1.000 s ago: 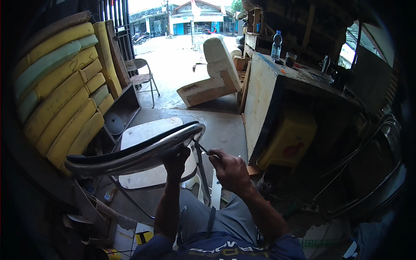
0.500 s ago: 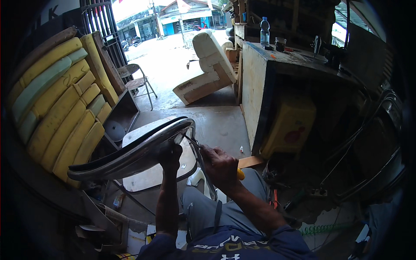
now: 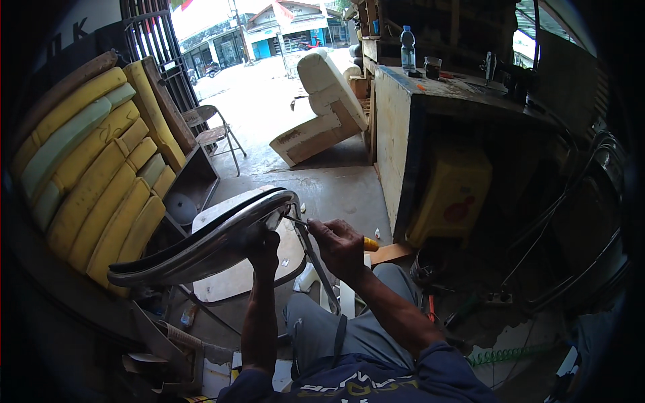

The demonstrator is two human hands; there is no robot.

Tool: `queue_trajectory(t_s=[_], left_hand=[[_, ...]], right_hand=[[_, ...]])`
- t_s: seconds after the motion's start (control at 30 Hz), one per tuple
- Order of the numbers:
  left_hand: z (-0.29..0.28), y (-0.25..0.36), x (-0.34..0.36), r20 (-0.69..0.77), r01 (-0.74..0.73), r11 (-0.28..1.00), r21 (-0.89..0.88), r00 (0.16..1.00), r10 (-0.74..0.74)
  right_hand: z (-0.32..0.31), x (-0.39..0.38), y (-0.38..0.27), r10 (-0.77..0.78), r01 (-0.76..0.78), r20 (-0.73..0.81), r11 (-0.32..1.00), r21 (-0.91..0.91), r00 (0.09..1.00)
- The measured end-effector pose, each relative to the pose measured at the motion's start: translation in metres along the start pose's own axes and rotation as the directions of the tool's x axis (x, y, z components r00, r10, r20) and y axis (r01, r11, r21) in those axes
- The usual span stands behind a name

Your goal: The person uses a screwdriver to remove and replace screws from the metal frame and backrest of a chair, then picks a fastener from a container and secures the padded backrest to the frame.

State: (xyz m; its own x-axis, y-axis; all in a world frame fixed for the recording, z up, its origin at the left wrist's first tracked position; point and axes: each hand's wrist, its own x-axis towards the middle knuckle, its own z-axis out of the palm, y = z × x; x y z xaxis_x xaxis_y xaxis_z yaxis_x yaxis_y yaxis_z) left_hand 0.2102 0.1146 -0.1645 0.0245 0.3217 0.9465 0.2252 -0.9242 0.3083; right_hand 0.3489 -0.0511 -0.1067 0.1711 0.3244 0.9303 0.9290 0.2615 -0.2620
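A metal-framed chair (image 3: 201, 250) with a dark padded edge and curved chrome tube stands tilted before me. Beneath the tube lies its pale flat panel (image 3: 218, 289). My left hand (image 3: 264, 246) is closed around the near underside of the frame, close to the tube's bent end; its fingers are partly hidden. In my right hand (image 3: 341, 250) is a screwdriver (image 3: 370, 244), its yellow handle end showing past the fist. The thin shaft points left to the frame's corner, by a small whitish patch. Whether the tip sits in a screw is too small to tell.
Yellow and green foam pads (image 3: 101, 181) are stacked at left. A folding chair (image 3: 213, 131) and a cream armchair (image 3: 322, 111) stand farther off. At right is a workbench (image 3: 396, 134) bearing a water bottle (image 3: 408, 50) and a glass (image 3: 433, 66); a yellow stool (image 3: 453, 195) sits below.
My right fist has turned slightly around the screwdriver, and more of the yellow handle shows. The shaft sits a little lower and flatter. My left hand keeps its hold on the chair.
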Motion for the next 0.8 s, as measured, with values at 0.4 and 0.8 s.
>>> queue_trajectory(t_s=[0.4,0.8], left_hand=[[-0.014,-0.01,-0.012,0.118,0.091,0.993,0.072,0.988,-0.099],[-0.008,-0.024,-0.021,0.139,0.226,0.899,-0.375,0.973,-0.186]], right_hand=[[-0.042,0.056,-0.037,0.434,-0.589,0.583,0.803,0.095,0.687],[-0.014,0.048,-0.05,0.317,-0.337,0.332,0.942,0.003,0.888]])
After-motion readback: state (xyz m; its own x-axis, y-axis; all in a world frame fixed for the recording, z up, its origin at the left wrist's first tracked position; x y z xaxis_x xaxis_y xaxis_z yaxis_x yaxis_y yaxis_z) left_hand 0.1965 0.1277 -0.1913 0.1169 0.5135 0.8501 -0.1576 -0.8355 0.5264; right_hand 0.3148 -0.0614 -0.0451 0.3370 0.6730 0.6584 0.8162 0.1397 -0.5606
